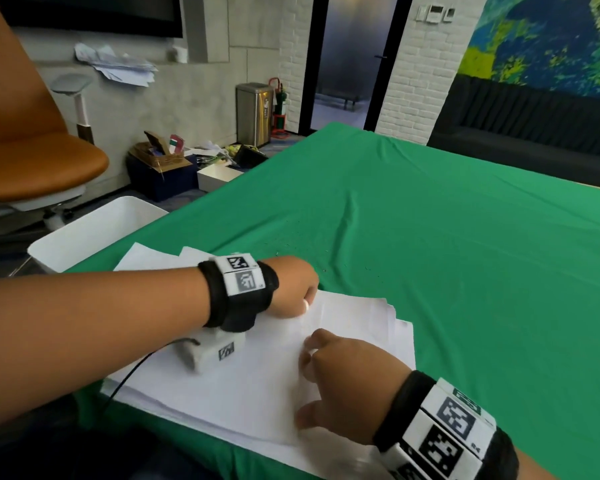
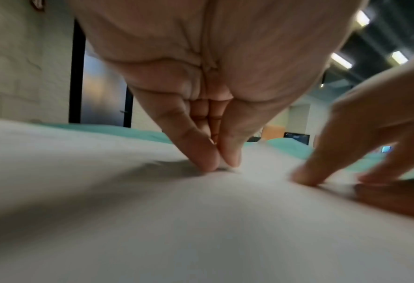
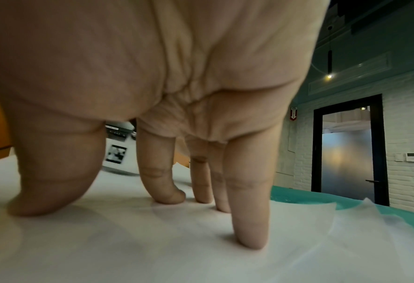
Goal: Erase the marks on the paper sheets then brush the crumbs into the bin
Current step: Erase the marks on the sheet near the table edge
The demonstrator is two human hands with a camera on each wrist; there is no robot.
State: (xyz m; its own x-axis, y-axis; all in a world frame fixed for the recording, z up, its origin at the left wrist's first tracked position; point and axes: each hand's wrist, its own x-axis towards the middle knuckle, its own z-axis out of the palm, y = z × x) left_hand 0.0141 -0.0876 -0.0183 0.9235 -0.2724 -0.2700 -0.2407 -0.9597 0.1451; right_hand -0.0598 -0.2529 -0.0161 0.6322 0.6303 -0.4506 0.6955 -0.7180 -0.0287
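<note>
Left hand [image 1: 293,287] pinches a small eraser [image 1: 306,305] against the top sheet [image 1: 257,382] on the desk [image 1: 447,237]; right hand [image 1: 343,382], fingers spread, pins the stack against sliding. Bin [image 1: 94,230] waits at the desk's left edge.

Both forearms are showing bare, with no sleeves reaching the wrists. The left hand [image 1: 293,287] is wearing a black wrist strap [image 1: 238,299] carrying white square tags [image 1: 241,277] printed with black-and-grey block patterns; under that wrist a white box [image 1: 210,351] with another printed tag is hanging, and a thin black cable [image 1: 129,375] is trailing from it. The right hand [image 1: 343,379] is wearing a matching black band [image 1: 499,452] bearing larger white tags [image 1: 445,434] with bold black patterns.
</note>
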